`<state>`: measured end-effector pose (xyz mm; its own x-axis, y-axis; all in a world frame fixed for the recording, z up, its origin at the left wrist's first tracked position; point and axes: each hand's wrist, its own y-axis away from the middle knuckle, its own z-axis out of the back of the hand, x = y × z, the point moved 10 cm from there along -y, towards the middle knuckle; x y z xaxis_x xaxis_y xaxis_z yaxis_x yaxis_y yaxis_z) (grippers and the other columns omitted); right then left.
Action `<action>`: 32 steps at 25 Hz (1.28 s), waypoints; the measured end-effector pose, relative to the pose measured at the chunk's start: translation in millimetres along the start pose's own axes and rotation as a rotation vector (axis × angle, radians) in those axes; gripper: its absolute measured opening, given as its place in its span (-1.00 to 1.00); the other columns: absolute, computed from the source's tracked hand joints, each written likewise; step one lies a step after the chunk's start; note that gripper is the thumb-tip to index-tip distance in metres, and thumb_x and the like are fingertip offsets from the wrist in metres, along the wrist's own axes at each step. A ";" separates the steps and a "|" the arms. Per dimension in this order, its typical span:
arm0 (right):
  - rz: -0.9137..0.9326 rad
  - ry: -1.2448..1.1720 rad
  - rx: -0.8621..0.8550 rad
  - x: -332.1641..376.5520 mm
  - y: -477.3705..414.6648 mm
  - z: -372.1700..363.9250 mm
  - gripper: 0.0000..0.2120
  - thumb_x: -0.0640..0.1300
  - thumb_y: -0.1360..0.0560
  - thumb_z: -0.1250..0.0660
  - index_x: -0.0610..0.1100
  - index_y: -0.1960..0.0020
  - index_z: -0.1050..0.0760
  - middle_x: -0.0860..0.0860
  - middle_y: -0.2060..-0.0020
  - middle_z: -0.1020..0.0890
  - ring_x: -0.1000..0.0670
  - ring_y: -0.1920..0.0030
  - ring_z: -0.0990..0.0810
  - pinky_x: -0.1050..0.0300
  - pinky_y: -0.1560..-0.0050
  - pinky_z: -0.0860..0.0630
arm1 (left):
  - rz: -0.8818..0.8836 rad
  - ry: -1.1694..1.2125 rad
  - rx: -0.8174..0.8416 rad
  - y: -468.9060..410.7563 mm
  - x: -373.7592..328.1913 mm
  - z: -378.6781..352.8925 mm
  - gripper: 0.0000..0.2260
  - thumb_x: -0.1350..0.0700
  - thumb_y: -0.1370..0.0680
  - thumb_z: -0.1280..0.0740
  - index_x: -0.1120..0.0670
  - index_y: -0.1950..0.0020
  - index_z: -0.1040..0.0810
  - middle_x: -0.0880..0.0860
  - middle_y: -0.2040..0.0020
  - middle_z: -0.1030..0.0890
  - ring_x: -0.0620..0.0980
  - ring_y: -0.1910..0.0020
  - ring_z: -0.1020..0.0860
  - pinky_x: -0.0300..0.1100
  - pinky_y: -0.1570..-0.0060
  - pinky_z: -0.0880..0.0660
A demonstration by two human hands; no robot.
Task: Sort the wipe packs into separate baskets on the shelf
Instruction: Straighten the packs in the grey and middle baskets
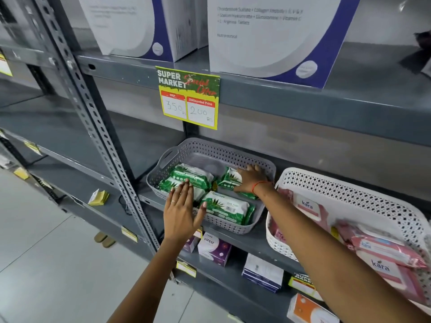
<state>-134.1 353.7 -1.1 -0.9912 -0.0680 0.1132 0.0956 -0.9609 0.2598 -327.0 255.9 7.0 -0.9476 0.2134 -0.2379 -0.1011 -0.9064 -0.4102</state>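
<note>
My left hand point(180, 213) sits at the centre of the frame, fingers spread flat and open, palm down over the near-left rim of the grey basket point(256, 164), its fingertips resting on the green wipe packs point(191, 179) stacked at the basket's left side. It grips nothing. My right hand point(251, 179) reaches in from the lower right, fingers stretched out and laid flat on another green pack point(229, 178) at the back right of the same basket; it presses on the pack rather than closing round it. A red thread point(260, 184) circles that wrist. A third green pack point(227, 207) lies alone along the basket's near side, between my two hands, touched by neither.

The grey basket stands on the grey metal shelf point(245, 241) in the middle of the frame. Just beside it, at the right of the frame, a white basket point(349, 185) holds the pink wipe packs point(382, 252), piled loosely and overlapping. A yellow and green price tag point(189, 97) hangs from the shelf edge above the grey basket, with large white and blue boxes point(263, 36) standing on that upper shelf. Small purple and white boxes point(213, 249) sit on the shelf below.
</note>
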 end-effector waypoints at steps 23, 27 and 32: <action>0.103 0.102 -0.003 100.9 -66.2 -18.4 -0.39 0.15 -0.58 -0.10 0.15 -0.54 0.10 -0.24 -0.51 -0.08 -0.27 -0.50 -0.07 -0.23 -0.52 0.02 | 0.057 0.055 -0.018 2.5 6.9 -6.4 -0.38 -0.19 -0.58 0.09 0.22 -0.45 -0.25 0.17 -0.47 -0.27 0.04 -0.49 -0.16 -0.05 -0.49 0.02; 0.126 0.004 -0.038 106.1 -44.5 -3.9 -0.39 0.15 -0.60 -0.01 0.04 -0.55 0.15 -0.23 -0.53 -0.07 -0.25 -0.51 -0.06 -0.24 -0.51 0.00 | 0.052 0.037 -0.035 5.1 7.7 -5.8 -0.37 -0.20 -0.58 0.10 0.22 -0.42 -0.30 0.18 -0.44 -0.34 0.07 -0.47 -0.22 -0.02 -0.48 0.00; 0.249 -0.363 -0.385 55.8 46.0 53.3 -0.63 -0.15 -0.56 -0.22 -0.17 -0.35 -0.42 -0.19 -0.28 -0.49 -0.20 -0.30 -0.43 -0.06 -0.38 -0.35 | 0.108 0.009 0.009 3.0 2.9 -2.9 -0.35 -0.27 -0.53 0.10 0.12 -0.33 -0.46 0.12 -0.42 -0.39 0.10 -0.47 -0.21 0.07 -0.48 0.02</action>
<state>-180.1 320.0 68.2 -0.8420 -0.2730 0.4653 0.2143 -0.9608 -0.1758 -329.2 254.9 2.6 -0.9505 0.1173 -0.2878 -0.0012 -0.9274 -0.3740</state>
